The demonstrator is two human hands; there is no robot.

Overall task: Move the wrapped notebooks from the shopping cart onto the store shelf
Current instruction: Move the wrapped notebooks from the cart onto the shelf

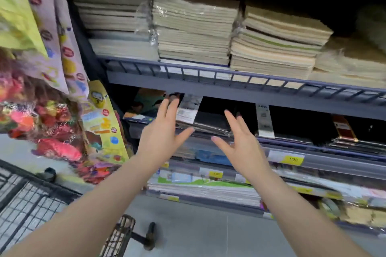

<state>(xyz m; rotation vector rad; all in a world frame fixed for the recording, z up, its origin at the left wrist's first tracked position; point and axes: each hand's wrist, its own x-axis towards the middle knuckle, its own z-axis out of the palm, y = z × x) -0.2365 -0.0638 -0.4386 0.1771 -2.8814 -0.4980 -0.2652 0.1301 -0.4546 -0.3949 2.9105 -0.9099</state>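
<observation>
Both my hands are raised in front of the store shelf (229, 87), empty, fingers straight and spread. My left hand (163, 129) and my right hand (240, 140) face each other a palm's width apart, level with the dark shelf opening below the blue rail. Stacks of plastic-wrapped notebooks (194, 33) fill the upper shelf behind that rail. A dark stack of notebooks (208, 123) lies in the opening just beyond my fingertips. The black wire shopping cart (27, 198) is at the lower left; no notebooks show in the part of it that I see.
Colourful hanging toy packs (41, 98) crowd the left side next to the shelf post. Price tags (265, 121) hang from the shelf edge. Lower shelves hold flat coloured books (204, 183). Grey floor (198, 231) lies below, with a cart wheel (150, 238) near my left forearm.
</observation>
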